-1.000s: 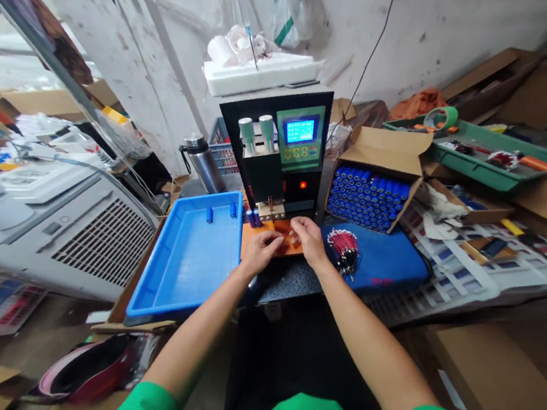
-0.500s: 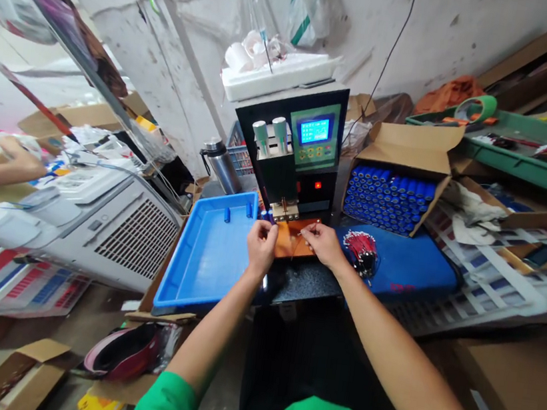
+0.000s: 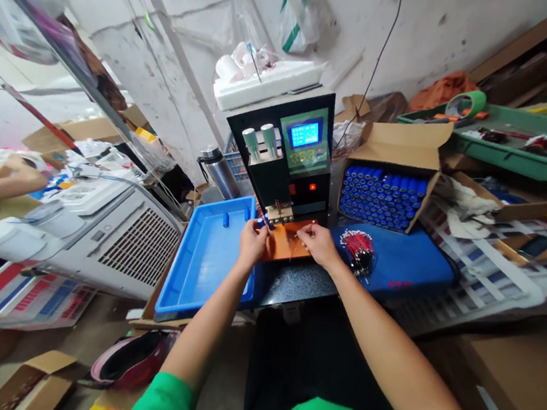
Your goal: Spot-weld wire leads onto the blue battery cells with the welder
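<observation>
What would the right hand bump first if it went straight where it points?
Probably the brass-coloured block low on the black machine; the right hand points left and slightly forward over the orange plate. Depth is unclear, so it might meet the left hand instead.

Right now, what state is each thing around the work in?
Machine screen: lit
Red light: on
Cardboard box: open, packed with blue cylinders
Blue tray: at least one cylinder inside
Wires: heaped on blue mat
Flask: capped, standing
Left hand: curled, hold unclear
Right hand: curled, hold unclear
</observation>
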A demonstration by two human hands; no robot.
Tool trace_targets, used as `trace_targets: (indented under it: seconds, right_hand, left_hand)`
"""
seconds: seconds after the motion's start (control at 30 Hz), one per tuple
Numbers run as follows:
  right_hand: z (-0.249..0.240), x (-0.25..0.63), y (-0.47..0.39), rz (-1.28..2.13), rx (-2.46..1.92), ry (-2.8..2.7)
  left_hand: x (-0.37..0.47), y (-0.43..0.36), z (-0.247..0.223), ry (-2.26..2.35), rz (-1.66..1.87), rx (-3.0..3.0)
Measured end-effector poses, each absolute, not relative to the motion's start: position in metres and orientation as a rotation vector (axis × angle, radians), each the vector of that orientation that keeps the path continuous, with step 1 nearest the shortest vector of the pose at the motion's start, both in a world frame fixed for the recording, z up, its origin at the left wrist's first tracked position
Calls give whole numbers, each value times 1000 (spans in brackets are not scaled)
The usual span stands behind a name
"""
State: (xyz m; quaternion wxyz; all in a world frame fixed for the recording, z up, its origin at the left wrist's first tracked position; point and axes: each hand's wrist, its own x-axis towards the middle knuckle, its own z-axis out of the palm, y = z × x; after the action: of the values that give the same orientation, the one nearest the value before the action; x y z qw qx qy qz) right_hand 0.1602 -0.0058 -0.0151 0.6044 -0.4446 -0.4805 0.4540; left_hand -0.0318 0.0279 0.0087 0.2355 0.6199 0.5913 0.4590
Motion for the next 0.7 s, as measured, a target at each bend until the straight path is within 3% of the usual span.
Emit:
trace_targets:
  seconds: [0.3,0.7]
  right_hand:
    - [-14,158,-4,1077,-1026,-1039]
    - [-17,153,7,1134,-1008,-944]
  left_hand:
    - [-6,11,12,1263,1070,1893]
    - [1,9,-2,1106,1128,1843]
